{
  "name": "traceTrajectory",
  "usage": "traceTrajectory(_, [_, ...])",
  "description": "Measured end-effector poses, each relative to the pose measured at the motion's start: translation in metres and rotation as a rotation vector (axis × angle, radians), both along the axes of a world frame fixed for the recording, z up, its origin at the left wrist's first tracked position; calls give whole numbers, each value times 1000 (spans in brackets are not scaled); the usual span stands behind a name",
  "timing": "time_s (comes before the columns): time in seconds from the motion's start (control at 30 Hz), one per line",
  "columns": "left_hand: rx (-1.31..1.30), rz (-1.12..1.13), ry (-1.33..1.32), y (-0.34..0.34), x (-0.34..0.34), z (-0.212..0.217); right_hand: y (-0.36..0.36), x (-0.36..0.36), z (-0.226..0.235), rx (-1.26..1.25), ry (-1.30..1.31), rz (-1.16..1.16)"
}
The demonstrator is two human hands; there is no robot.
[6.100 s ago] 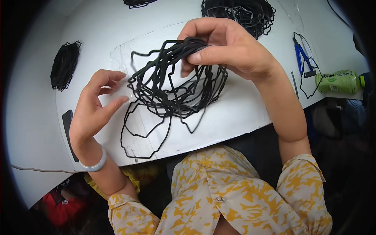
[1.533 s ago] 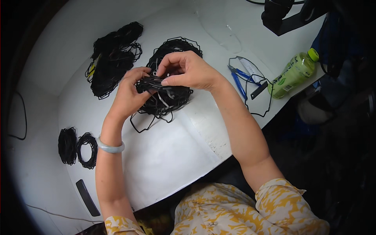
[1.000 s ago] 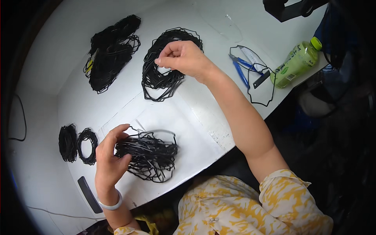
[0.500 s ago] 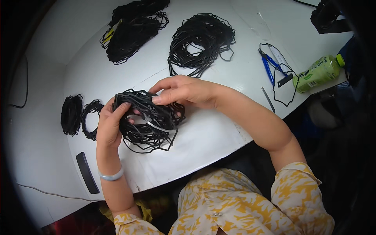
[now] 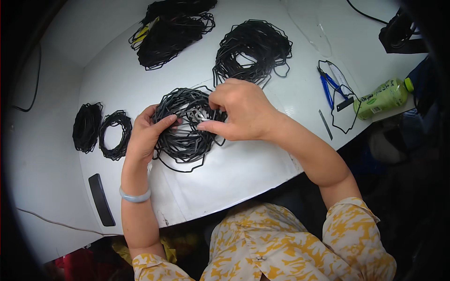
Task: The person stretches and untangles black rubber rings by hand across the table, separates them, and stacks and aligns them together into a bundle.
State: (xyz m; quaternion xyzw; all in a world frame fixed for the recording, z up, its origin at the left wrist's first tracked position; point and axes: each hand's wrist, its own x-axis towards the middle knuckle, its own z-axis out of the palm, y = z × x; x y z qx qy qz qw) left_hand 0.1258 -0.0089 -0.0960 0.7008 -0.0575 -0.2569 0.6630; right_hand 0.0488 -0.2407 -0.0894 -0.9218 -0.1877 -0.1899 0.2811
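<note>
A thick bundle of thin black gasket-like rings with stepped, crooked outlines is between my hands over the white table. My left hand is closed on its left side, the thumb lying across the strands into the ring's middle. On the opposite side, my right hand is closed round the strands, its thumb reaching toward the centre and its fingers bent over the upper right. Those fingertips are partly hidden. Pale glints show among the strands near the right thumb. One loose loop hangs below the bundle.
Farther off on the white table lie a large black ring bundle and a darker heap. Two smaller bundles sit left. Blue-handled cutters, a single loop, a metal strip and a green bottle are right.
The bundle has turned to show its ring face and shifted slightly up and right. My right hand has moved right, its thumb now pointing into the ring's middle.
</note>
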Motion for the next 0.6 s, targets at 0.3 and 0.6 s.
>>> traceTrajectory(0.3, [-21, -35, -28, 7, 1, -6, -16, 14, 5, 705, 521, 185])
traceTrajectory(0.6, [-22, -69, -22, 7, 2, -8, -52, -38, 43, 1540, 284, 576])
